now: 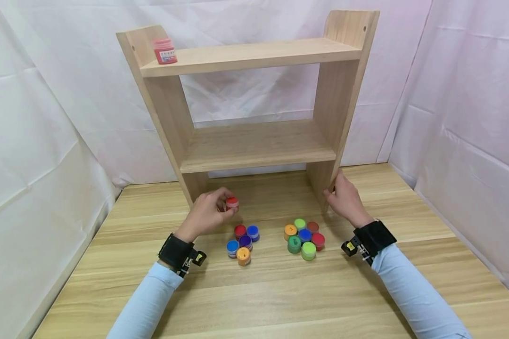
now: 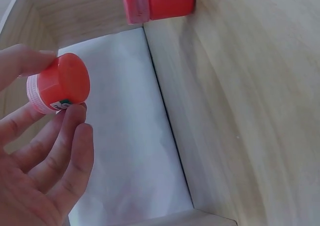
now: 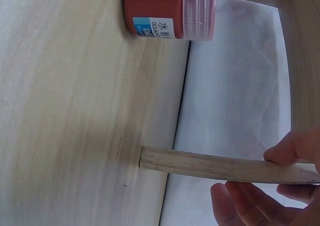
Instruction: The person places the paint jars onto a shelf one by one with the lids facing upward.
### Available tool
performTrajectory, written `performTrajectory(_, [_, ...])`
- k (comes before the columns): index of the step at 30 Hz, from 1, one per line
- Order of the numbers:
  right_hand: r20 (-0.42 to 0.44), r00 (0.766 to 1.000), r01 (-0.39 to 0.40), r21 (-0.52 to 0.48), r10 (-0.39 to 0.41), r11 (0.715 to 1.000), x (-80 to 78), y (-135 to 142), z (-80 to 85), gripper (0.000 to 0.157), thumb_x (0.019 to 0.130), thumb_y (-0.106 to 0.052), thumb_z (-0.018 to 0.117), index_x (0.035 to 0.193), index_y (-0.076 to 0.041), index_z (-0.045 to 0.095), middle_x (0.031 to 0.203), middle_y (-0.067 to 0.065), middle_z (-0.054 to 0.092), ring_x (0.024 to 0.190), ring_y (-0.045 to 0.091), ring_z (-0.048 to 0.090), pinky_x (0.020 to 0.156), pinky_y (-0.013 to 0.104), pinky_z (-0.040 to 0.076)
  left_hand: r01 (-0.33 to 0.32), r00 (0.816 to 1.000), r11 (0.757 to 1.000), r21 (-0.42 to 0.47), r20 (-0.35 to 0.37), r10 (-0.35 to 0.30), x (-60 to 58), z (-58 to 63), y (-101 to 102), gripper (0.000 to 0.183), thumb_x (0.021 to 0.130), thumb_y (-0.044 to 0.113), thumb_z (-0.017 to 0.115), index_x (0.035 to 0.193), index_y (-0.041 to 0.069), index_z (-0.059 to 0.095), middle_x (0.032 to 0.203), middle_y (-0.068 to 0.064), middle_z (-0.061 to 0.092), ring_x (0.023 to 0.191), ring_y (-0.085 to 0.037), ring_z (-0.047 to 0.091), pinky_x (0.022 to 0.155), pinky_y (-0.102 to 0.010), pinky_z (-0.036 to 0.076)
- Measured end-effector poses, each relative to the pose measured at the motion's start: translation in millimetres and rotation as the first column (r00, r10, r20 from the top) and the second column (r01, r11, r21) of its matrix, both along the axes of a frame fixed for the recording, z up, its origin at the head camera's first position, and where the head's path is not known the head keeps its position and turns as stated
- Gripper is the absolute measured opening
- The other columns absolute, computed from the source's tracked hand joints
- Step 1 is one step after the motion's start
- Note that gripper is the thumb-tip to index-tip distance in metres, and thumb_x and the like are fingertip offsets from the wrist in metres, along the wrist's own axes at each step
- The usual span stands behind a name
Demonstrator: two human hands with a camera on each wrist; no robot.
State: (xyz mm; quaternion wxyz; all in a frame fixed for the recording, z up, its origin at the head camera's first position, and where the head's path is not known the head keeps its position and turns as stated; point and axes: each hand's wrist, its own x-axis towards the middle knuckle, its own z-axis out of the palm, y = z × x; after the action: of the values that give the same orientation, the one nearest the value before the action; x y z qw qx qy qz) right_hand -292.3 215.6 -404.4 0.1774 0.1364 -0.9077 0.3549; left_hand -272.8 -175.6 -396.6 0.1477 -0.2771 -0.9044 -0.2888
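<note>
My left hand (image 1: pixel 209 212) pinches a small red paint jar (image 2: pixel 62 82) between thumb and fingers, low in front of the wooden shelf's left side. In the left wrist view the jar is tilted, its clear lid toward the palm and part of a label showing. My right hand (image 1: pixel 347 197) grips the front edge of the shelf's right side panel (image 3: pixel 210 165), thumb on one face and fingers on the other. A larger red jar (image 1: pixel 165 52) stands at the left end of the top board (image 1: pixel 254 55). The middle board (image 1: pixel 258 143) holds nothing.
Two clusters of small paint jars stand on the wooden table (image 1: pixel 263 301). The left cluster has an orange jar (image 1: pixel 243 256) in front; the right one includes a dark green jar (image 1: pixel 294 244). White cloth (image 1: pixel 462 117) hangs behind and at both sides.
</note>
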Motion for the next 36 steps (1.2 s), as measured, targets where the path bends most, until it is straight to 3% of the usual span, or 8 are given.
performTrajectory(15, [-0.004, 1.0, 0.005, 0.0, -0.005, 1.0, 0.3, 2.1, -0.5, 0.069, 0.087, -0.002, 0.058, 0.145, 0.004, 0.022, 0.131, 0.029, 0.045, 0.106, 0.041, 0.053, 0.067, 0.047, 0.052, 0.019, 0.992, 0.999, 0.05, -0.126, -0.013, 7.3, 17.7, 4.6, 0.033, 0.08, 0.034, 0.072, 0.104, 0.013, 0.062, 0.082, 0.008, 0.061, 0.06, -0.003, 0.054, 0.052, -0.023, 0.045])
performTrajectory(22, [-0.004, 1.0, -0.002, -0.008, 0.002, 1.0, -0.3, 1.3, -0.2, 0.069, 0.087, -0.002, 0.058, 0.146, 0.003, 0.022, 0.132, 0.028, 0.045, 0.108, 0.04, 0.053, 0.069, 0.047, 0.051, 0.019, 0.974, 0.996, 0.086, -0.226, 0.001, 10.5, 29.8, 3.1, 0.03, 0.08, 0.029, 0.071, 0.102, 0.01, 0.065, 0.081, 0.005, 0.061, 0.059, -0.005, 0.053, 0.052, -0.024, 0.045])
performTrajectory(36, [0.021, 1.0, 0.007, -0.019, -0.007, 1.0, -1.8, 1.3, -0.9, 0.07, 0.087, -0.002, 0.059, 0.146, 0.001, 0.022, 0.135, 0.027, 0.042, 0.111, 0.04, 0.051, 0.071, 0.047, 0.051, 0.018, 0.957, 0.994, 0.108, -0.289, 0.015, 10.3, 49.0, 2.9, 0.031, 0.081, 0.03, 0.071, 0.104, 0.01, 0.066, 0.081, 0.005, 0.06, 0.059, -0.01, 0.054, 0.052, -0.024, 0.044])
